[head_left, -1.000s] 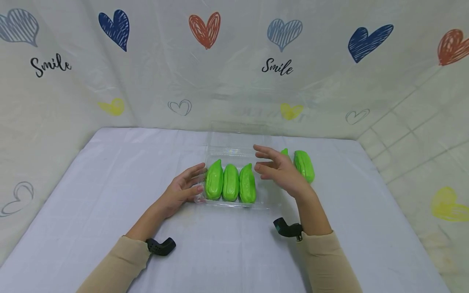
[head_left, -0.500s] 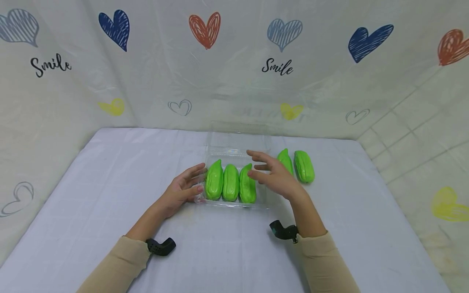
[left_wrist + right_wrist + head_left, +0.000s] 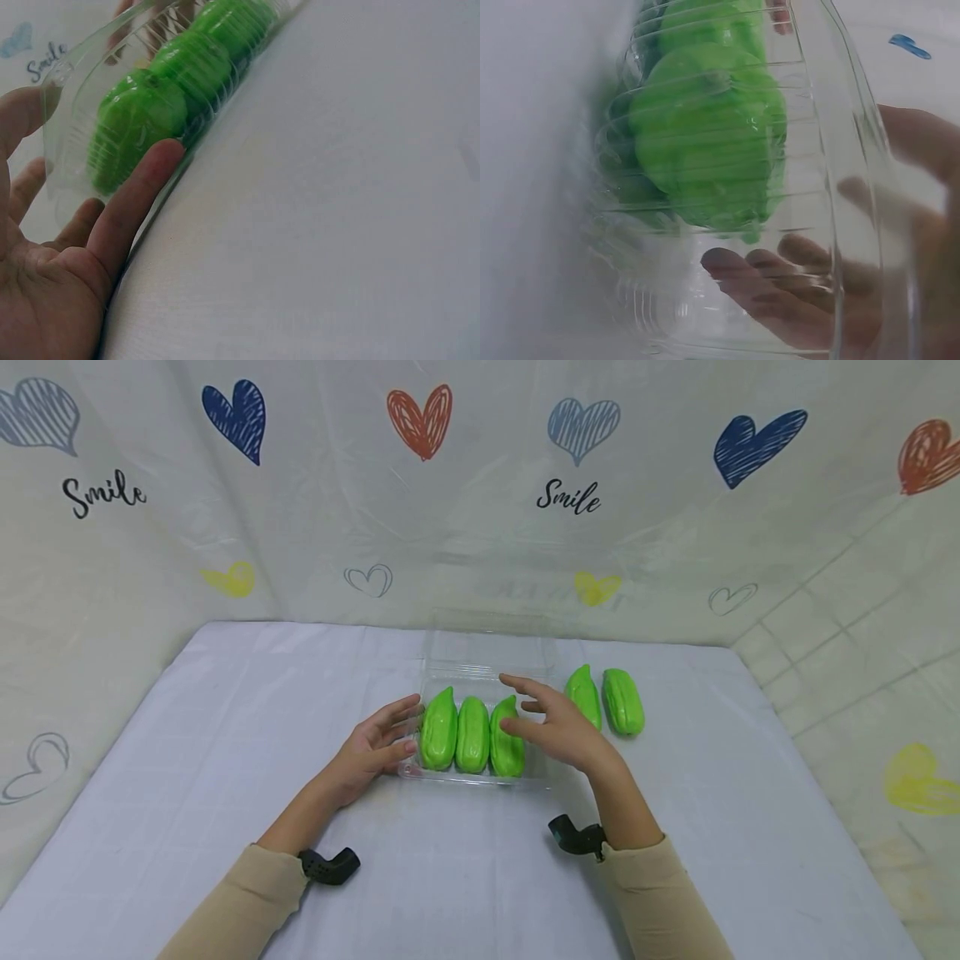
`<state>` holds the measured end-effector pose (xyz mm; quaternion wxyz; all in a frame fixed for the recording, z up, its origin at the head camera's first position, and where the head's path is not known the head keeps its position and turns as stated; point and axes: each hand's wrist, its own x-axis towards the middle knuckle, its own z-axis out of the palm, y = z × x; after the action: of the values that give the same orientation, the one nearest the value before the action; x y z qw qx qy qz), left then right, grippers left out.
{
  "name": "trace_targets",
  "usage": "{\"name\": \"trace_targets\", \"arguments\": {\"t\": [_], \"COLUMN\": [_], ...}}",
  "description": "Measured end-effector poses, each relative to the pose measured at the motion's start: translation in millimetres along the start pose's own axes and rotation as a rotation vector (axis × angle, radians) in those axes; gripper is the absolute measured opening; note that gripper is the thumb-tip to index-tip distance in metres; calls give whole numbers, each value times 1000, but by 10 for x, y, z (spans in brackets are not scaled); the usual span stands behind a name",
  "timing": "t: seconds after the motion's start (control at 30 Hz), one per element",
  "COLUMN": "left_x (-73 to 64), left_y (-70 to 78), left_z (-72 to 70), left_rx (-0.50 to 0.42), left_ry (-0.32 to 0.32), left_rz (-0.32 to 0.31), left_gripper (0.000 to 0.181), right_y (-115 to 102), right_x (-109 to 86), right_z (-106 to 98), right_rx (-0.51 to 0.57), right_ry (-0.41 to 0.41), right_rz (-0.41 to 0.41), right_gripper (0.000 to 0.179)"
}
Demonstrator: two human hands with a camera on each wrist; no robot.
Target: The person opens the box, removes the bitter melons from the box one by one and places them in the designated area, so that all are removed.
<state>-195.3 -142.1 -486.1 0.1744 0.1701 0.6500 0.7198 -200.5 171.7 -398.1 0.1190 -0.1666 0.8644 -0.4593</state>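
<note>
A clear plastic clamshell box (image 3: pixel 457 779) stands in the middle with its lid (image 3: pixel 487 639) raised at the back. Inside it, side by side, lie three bright green ridged vegetables, likely toys: the left one (image 3: pixel 438 731), the middle one (image 3: pixel 472 735) and the right one (image 3: pixel 510 756). My left hand (image 3: pixel 367 752) rests along the box's left wall, fingers extended; the left wrist view shows a finger (image 3: pixel 139 199) against the plastic. Over the box's right part hovers my right hand (image 3: pixel 558 722), fingers spread, partly covering the right vegetable. Through the wall, its fingertips (image 3: pixel 724 262) appear near that vegetable, apparently apart.
Two more green vegetables lie on the white cloth right of the box, one (image 3: pixel 583 693) close behind my right hand and another (image 3: pixel 622 702) farther right. A white curtain (image 3: pixel 480 527) printed with hearts hangs behind the table. Each wrist carries a black camera mount (image 3: pixel 330 866).
My right hand has moved left and slightly nearer to me, over the right vegetable in the box. The loose vegetable behind it now shows more fully. My left hand has stayed put.
</note>
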Motion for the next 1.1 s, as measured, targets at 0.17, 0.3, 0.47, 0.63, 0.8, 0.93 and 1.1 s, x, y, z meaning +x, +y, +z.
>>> {"name": "trace_targets", "arguments": {"t": [0.17, 0.3, 0.47, 0.63, 0.8, 0.93, 1.1], "left_x": [-2, -1, 2, 10, 7, 6, 8], "left_y": [7, 0, -10, -14, -3, 4, 17], "left_z": [7, 6, 0, -6, -1, 2, 10], "left_rx": [18, 20, 20, 12, 8, 9, 11], "left_ry": [2, 2, 0, -3, -3, -2, -1], "left_rz": [-3, -2, 0, 4, 3, 1, 3], "left_gripper": [70, 69, 69, 69, 69, 69, 69], "right_y": [-1, 13, 55, 66, 67, 54, 55], "right_x": [0, 12, 41, 54, 60, 57, 65], "right_z": [10, 33, 68, 83, 103, 112, 129], "right_rx": [-20, -36, -56, -71, -80, -87, -104], "right_ry": [-21, -28, -33, -34, -33, -31, -35], "right_rz": [10, 10, -3, -13, -26, -32, -47], "right_gripper": [66, 67, 69, 72, 74, 74, 73]}}
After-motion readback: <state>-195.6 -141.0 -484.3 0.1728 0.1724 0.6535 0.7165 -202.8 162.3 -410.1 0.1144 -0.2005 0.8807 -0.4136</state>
